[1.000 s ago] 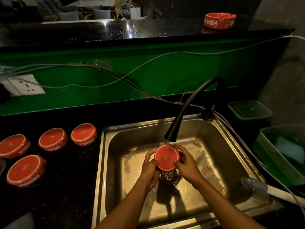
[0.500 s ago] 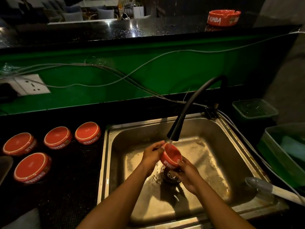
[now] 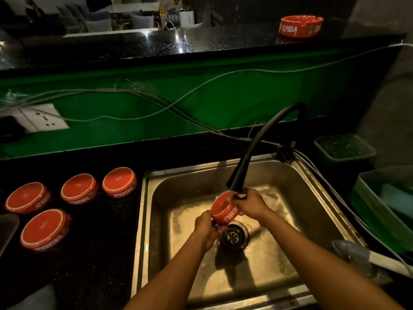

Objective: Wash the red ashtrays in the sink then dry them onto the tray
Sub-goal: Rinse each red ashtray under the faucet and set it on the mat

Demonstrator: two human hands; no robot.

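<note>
at the far left, four red ashtrays sit upside down on the dark counter, well apart from the basin: one at the outer edge (image 3: 27,197), one nearer the front (image 3: 45,229), one in the middle of the back row (image 3: 79,188), and one just beside the sink's rim (image 3: 119,182). white lettering runs round their sides. on the green wall behind them is a white socket plate (image 3: 42,117), with thin cables (image 3: 156,106) trailing across the green panel toward the tap.

the steel sink (image 3: 290,180) comes next, wet and shiny, with a round drain (image 3: 234,236) in its floor. over it the left hand (image 3: 205,227) is closed on the lower edge of a red ashtray (image 3: 224,210), which is tilted on its side above the drain. the right hand (image 3: 250,203) grips the ashtray's upper edge, so both hands are clamped on it from opposite sides. the nozzle of the black curved faucet (image 3: 248,159) hangs right above it; i can't make out the water stream clearly.

further right, a grey-handled tool (image 3: 357,253) lies across the sink's corner. a small green lidded container (image 3: 345,148) and a larger green tub (image 3: 380,211) stand on the counter. up on the bar top at the back sits another red ashtray, right way up (image 3: 300,26).
</note>
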